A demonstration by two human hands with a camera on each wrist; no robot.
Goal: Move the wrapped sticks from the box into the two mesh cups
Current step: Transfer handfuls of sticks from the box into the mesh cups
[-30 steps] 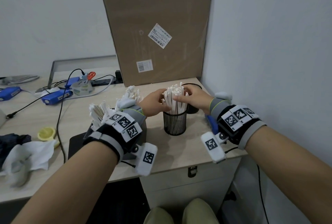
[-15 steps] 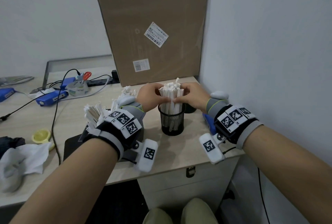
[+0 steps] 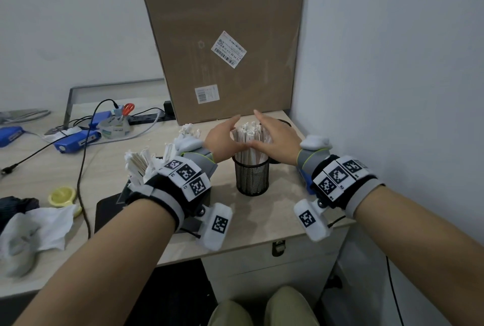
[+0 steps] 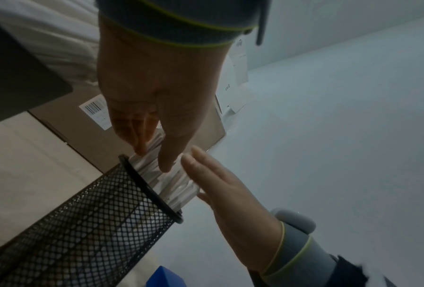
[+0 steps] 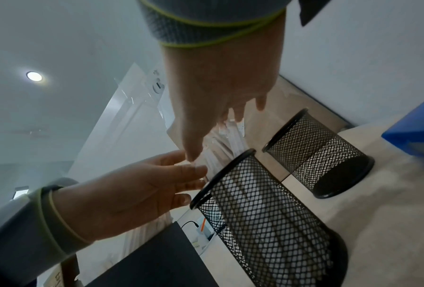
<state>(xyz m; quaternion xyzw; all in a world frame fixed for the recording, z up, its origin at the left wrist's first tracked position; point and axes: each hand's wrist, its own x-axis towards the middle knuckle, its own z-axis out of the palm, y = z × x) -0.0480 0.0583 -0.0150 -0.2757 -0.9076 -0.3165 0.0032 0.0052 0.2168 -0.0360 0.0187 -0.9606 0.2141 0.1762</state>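
Observation:
A black mesh cup [image 3: 252, 177] stands on the desk, packed with upright white wrapped sticks [image 3: 248, 138]. My left hand [image 3: 225, 138] and right hand [image 3: 273, 136] flank the top of that bundle, fingers straight and spread, thumbs nearly meeting in front. In the left wrist view the left hand's fingertips [image 4: 142, 149] touch the sticks [image 4: 171, 186] above the cup rim [image 4: 151, 188]. The second mesh cup [image 5: 323, 155] stands empty just behind, mostly hidden by my right hand in the head view. More wrapped sticks [image 3: 138, 166] jut out of the black box [image 3: 110, 210] by my left wrist.
A large cardboard box [image 3: 222, 37] leans against the wall behind the cups. The wall [image 3: 392, 90] is close on the right. Cables, blue devices [image 3: 76, 141], a tape roll and scissors lie at the back left. White cloth [image 3: 39, 226] lies at the front left.
Both hands were curled round the bundle in the cup half a second ago. Now the fingers have straightened and let go of it, staying beside the sticks.

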